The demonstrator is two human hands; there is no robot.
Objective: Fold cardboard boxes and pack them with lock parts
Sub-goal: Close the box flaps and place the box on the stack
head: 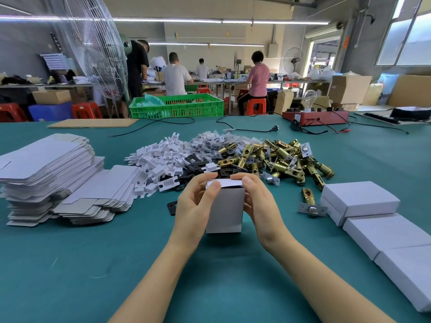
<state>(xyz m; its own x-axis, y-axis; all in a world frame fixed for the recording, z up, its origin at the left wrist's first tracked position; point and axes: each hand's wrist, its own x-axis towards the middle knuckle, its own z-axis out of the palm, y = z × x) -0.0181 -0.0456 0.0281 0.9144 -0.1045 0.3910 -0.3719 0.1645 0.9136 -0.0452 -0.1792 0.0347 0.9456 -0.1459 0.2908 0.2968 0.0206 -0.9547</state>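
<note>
A small white cardboard box (225, 210) stands upright on the green table (116, 264), its top flap partly folded down. My left hand (194, 206) grips its left side, thumb on the top flap. My right hand (257, 201) grips its right side, with fingers curled over the top edge. Behind the box lie a heap of brass latch bolts (284, 159), white plastic inserts (161, 159), black plates (198, 163) and bagged small parts (210, 139). One latch bolt (309, 202) lies alone to the right.
Stacks of flat white box blanks (51, 173) lie at the left. Closed white boxes (373, 217) line the right edge. A green crate (177, 106), a red device with a bulb (314, 115) and cables (245, 129) sit at the back. People work at far tables.
</note>
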